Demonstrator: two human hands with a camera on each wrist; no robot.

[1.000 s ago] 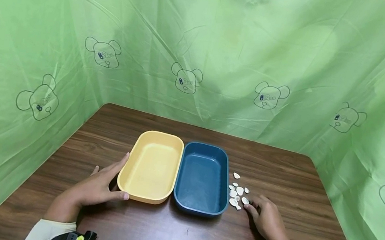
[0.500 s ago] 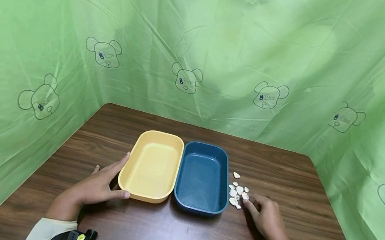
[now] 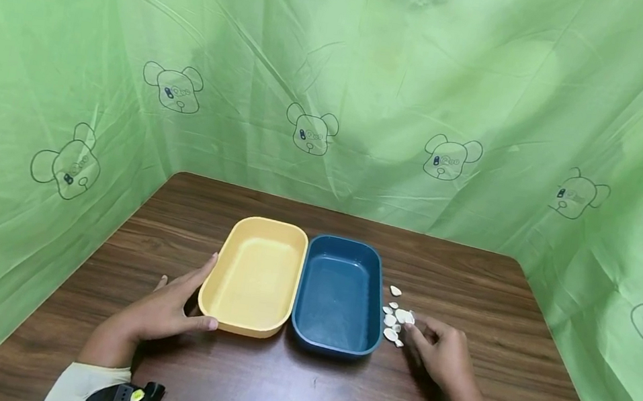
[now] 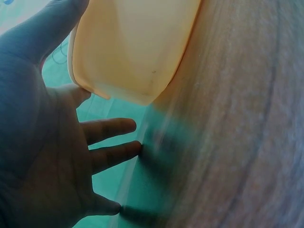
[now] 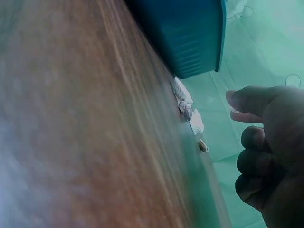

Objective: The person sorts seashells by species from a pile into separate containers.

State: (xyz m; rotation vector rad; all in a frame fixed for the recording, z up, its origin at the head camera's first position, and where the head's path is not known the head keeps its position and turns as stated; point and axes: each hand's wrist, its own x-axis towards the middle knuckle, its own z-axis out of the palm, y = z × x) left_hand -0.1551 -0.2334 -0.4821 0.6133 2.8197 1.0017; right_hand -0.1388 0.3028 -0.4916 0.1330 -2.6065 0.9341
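The left wrist view crops the yellow tray.

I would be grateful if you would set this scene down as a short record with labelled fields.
Left hand: touches the near-left corner of the yellow tray
Right hand: pinches a small white piece
Trays: yellow on the left, blue tray beside it on the right
Loose pieces: white, clustered right of the blue tray
Surface: dark wood-grain table
Backdrop: green sheet with printed bear-like faces

Cream sleeves, black wristbands, yellow labels
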